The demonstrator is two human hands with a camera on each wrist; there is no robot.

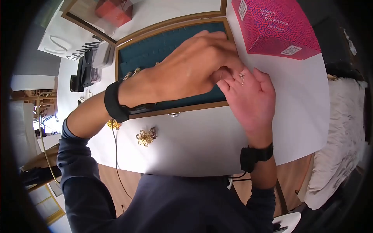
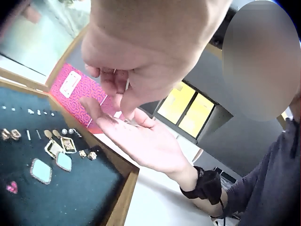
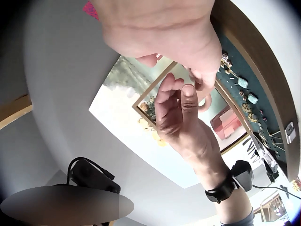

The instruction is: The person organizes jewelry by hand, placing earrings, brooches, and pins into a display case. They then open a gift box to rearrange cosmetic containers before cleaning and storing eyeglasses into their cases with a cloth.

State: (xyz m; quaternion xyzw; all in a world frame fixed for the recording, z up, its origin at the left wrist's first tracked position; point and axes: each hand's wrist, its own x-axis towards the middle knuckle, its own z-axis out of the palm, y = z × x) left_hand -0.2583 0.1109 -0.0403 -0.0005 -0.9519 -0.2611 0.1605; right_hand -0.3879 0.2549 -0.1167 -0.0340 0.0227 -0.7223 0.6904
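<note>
My left hand [image 1: 194, 66] reaches across the case, its fingers bent down over the other palm. In the left wrist view, a thin bright piece shows between its fingers and thumb. My right hand [image 1: 254, 95] is turned palm up beneath, its fingertips partly hidden by the left hand. A small dangling earring [image 1: 241, 79] shows against the right palm, right at the left fingertips. Below the hands is the wooden jewellery case [image 1: 202, 106], lined in dark green. Turquoise earrings [image 2: 41, 170] and square-framed earrings [image 2: 67, 145] sit on its lining.
A pink patterned box [image 1: 279, 29] stands at the back right. The case's glazed lid [image 1: 89, 29] is raised at the back. Gold flower-shaped jewellery [image 1: 145, 137] lies on the white table [image 1: 194, 143] in front. Dark boxes [image 1: 87, 66] are at the left.
</note>
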